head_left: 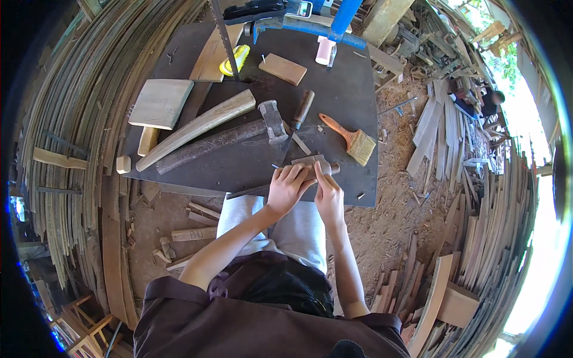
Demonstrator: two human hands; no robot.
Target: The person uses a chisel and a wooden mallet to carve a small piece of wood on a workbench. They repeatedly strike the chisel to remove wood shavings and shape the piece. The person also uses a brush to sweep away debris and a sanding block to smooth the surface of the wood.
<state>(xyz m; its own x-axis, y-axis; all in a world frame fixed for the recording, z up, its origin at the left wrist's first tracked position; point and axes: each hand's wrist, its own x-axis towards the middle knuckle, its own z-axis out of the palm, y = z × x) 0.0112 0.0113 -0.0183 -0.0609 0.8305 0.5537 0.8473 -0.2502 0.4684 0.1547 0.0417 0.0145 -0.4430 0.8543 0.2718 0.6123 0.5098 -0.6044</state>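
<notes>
At the table's near edge, both my hands close around a small brown wooden piece (310, 160). My left hand (287, 186) has its fingers curled over the piece's left part. My right hand (329, 194) grips from the right, index finger stretched along it. A rounded wooden end (335, 168) sticks out past the right fingers, and a dark bar (248, 191) runs out left below the left hand; whether they are one tool I cannot tell. Beyond lie a sledgehammer (273, 122), a wooden-handled tool (303, 110) and a paintbrush (360, 146).
The dark table (239, 173) also bears a thick wooden stick (200, 128), wood blocks (161, 102), a small board (282, 68), a yellow object (236, 60) and a pink bottle (324, 51). A blue metal frame (310, 27) stands behind. Stacked planks (65, 179) line both sides.
</notes>
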